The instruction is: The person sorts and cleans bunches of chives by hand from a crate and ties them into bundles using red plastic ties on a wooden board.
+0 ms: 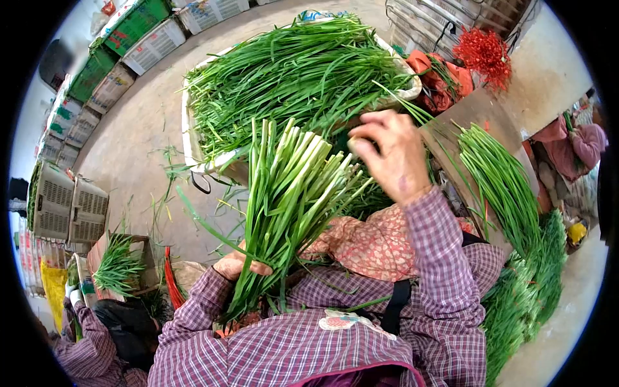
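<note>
My left hand (244, 263) is wrapped round the lower part of a thick bunch of garlic chives (274, 187), whose pale cut ends point up and away from me. My right hand (394, 153) is raised to the right of those pale ends, apart from them, with its fingers curled in toward the thumb. Whatever may be between those fingers is hidden. Just ahead stands a white crate (188, 138) heaped with loose garlic chives (296, 71). A few long leaves stick out past my right hand.
At right, a board (445, 129) carries a pile of chives (500, 174), with more bunches (529, 290) below it. Red ties (485, 57) hang at the upper right. Stacked crates (155, 46) line the left wall. Other people (90, 342) sit on both sides.
</note>
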Motion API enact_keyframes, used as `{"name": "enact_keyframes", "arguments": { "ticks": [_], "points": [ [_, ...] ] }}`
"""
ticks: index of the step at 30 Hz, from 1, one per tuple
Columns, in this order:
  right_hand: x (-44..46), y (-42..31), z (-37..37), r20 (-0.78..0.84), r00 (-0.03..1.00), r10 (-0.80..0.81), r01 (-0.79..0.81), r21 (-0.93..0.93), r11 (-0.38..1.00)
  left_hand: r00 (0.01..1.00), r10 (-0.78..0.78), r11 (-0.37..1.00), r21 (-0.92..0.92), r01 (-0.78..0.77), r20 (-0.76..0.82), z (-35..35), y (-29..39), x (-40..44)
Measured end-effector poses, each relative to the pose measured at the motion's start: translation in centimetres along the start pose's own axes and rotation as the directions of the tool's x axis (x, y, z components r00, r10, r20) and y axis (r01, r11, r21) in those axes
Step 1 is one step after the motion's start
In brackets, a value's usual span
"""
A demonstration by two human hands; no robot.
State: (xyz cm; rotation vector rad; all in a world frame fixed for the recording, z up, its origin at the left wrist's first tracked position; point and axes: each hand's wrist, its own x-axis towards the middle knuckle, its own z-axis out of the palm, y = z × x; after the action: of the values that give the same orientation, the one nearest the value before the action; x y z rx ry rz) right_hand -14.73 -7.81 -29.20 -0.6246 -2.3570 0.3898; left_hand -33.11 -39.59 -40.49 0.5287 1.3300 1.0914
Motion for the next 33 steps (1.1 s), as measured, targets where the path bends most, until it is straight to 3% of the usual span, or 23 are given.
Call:
{"name": "enact_keyframes", "arguments": {
  "ticks": [4,5,7,8,10,11,14,15,17,18,20,22,24,26,28,30,31,32,33],
  "points": [
    [-1.2,-2.5,1.6,0.198,0.979,-0.052,0.053,-0.002,0.999,0.997,-0.010,0.997,0.076,0.004,0.074,-0.4,-0.2,0.6],
    [-1.6,-2.2,2.6,0.245,0.969,-0.029,0.025,0.020,0.999,0.997,-0.009,0.997,0.076,0.003,0.072,0.1,0.5,0.7],
    [-1.7,-2.2,3.5,0.372,0.927,0.045,-0.095,0.117,0.989,0.998,-0.024,0.956,0.293,0.008,0.054,1.0,2.1,0.6],
    [-1.8,-1.8,4.1,0.363,0.930,0.053,-0.131,0.192,0.973,0.999,-0.020,0.957,0.291,0.005,0.049,0.9,2.2,0.8],
    [-1.9,-0.6,4.9,0.437,0.895,0.087,-0.240,0.310,0.920,0.978,0.170,0.806,0.553,-0.210,0.123,0.8,2.2,1.1],
    [-2.1,-0.6,4.9,0.381,0.921,0.084,-0.223,0.336,0.915,0.989,0.114,0.862,0.486,-0.143,0.089,0.9,2.4,1.0],
    [-2.5,-0.3,4.5,0.281,0.949,0.142,-0.212,0.239,0.948,0.983,0.169,0.833,0.524,-0.178,0.066,0.7,2.3,1.1],
    [-2.4,-0.1,4.6,0.145,0.982,0.124,-0.162,0.289,0.944,0.981,0.183,0.835,0.516,-0.189,0.064,0.6,2.3,1.1],
    [-1.6,1.1,3.7,0.020,0.991,0.133,-0.134,0.194,0.972,0.985,0.157,0.851,0.496,-0.170,0.070,0.6,2.9,1.0],
    [-1.2,2.2,3.1,-0.023,0.987,0.159,-0.154,0.147,0.977,0.990,0.115,0.864,0.485,-0.138,0.076,0.5,3.1,0.8],
    [0.0,5.0,1.0,-0.072,0.935,0.348,-0.335,0.151,0.930,0.978,0.179,0.806,0.555,-0.209,0.108,0.1,2.5,0.6],
    [0.8,7.1,-1.5,-0.135,0.868,0.477,-0.465,0.113,0.878,0.973,0.221,0.902,0.365,-0.229,0.064,0.2,2.0,0.2],
    [1.3,7.5,-2.7,-0.228,0.938,0.263,-0.282,-0.057,0.958,0.963,0.258,0.875,0.406,-0.265,0.073,0.0,2.1,0.2],
    [1.2,6.0,-3.1,-0.038,0.982,0.184,-0.187,-0.284,0.941,0.966,0.238,0.850,0.460,-0.257,0.100,-0.2,2.2,0.3],
    [1.8,3.4,-2.3,-0.012,0.998,-0.068,0.067,-0.079,0.995,0.980,0.172,0.864,0.463,-0.197,0.096,-0.2,2.6,0.5],
    [2.8,1.3,-1.6,0.235,0.969,-0.071,0.019,0.217,0.976,0.975,0.197,0.795,0.566,-0.218,0.098,0.4,3.7,0.3],
    [3.0,0.9,-0.5,0.338,0.935,-0.112,0.023,0.256,0.966,0.969,0.222,0.818,0.521,-0.245,0.107,1.1,4.3,0.2],
    [3.3,0.7,0.5,0.434,0.888,-0.155,0.023,0.294,0.955,0.969,0.222,0.816,0.522,-0.246,0.110,1.3,4.6,0.1],
    [3.9,-0.4,0.2,0.629,0.764,-0.143,-0.109,0.345,0.932,0.980,0.172,0.822,0.534,-0.199,0.101,1.3,4.8,0.0]
  ]
}}
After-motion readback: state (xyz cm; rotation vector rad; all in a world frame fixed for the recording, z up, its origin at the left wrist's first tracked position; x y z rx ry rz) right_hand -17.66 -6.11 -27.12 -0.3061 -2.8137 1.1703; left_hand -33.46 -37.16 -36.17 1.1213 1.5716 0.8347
